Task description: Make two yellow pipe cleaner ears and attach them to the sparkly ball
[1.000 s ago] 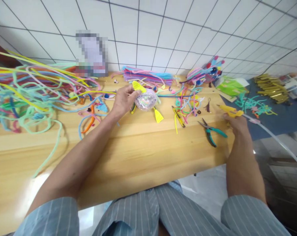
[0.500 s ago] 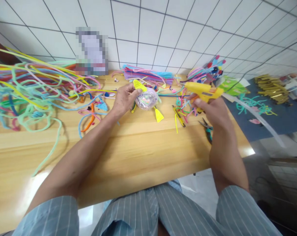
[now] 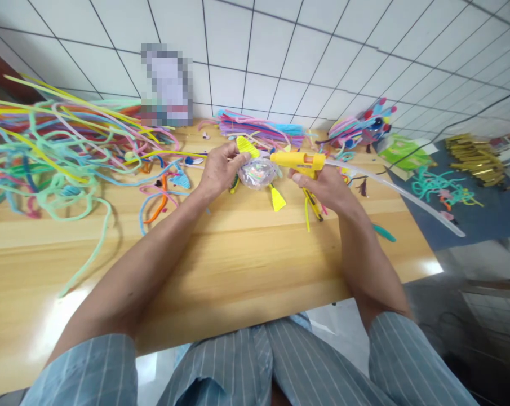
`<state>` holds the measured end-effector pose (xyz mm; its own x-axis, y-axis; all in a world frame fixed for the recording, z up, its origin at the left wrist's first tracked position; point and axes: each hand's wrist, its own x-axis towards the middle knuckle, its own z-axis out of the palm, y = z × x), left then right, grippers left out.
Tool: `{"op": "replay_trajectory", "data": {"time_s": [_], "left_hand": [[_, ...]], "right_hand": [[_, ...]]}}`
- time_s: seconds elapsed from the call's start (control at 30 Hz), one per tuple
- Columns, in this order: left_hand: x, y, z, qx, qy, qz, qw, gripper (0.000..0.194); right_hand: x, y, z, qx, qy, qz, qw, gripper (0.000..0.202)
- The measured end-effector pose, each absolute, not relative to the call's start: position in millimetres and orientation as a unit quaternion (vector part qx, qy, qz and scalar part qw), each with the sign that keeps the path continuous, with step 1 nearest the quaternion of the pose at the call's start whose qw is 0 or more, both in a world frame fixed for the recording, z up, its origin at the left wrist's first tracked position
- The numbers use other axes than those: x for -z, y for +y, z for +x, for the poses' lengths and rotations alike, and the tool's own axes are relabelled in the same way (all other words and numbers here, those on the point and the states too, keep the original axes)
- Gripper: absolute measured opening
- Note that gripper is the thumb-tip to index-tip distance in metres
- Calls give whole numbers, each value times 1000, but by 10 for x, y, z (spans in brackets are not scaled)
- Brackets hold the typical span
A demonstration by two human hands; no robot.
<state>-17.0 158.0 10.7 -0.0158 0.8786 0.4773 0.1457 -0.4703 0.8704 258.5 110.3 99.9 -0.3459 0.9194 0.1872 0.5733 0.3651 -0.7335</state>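
My left hand [image 3: 221, 169] is closed on a yellow ribbed fin-shaped piece [image 3: 247, 146], pinched between thumb and fingers. Right under it is a clear, shiny plastic ball [image 3: 257, 175]; whether the piece is fixed to it I cannot tell. A second yellow fin-shaped piece [image 3: 278, 198] sticks out at the ball's lower right. My right hand [image 3: 322, 183] is wrapped round the handle of a yellow hot glue gun [image 3: 299, 160]. The gun points left, its nozzle close to the ball's upper right side. A long translucent glue stick [image 3: 398, 192] trails from its back.
Tangled pipe cleaners [image 3: 60, 163] cover the table's left. A pipe cleaner bundle [image 3: 261, 128] lies by the tiled wall. A yellow cutter [image 3: 313, 204] and partly hidden pliers [image 3: 384, 232] lie near my right arm. Gold twist strips [image 3: 474, 158] are at the far right, past a black cord [image 3: 444, 131].
My right hand has brought the glue gun left, from well right of the ball to beside it. My left hand keeps hold of the yellow piece. The view has shifted slightly.
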Motion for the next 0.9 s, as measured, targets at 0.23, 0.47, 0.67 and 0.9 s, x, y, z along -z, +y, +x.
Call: {"op": "replay_trajectory", "data": {"time_s": [0.23,0.47,0.67,0.9], "left_hand": [[-155,1565,-153,-596,393,610,344,41],[-132,1576,-153,-605,398,589,359,43],[-103,1592,-162,-602,410,588,352,38],[-126,1575,-155,-596,403,596,356,39]], "right_hand": [[-1038,1086,2566,-346,-744,-480,309,31],[-1061,1078,2564,-348,-745,-477,311,25],[-1046,1080,2558,-334,-743,-496,300,29],[-970,1139,2557,-291,-768,-495,283,27]]}}
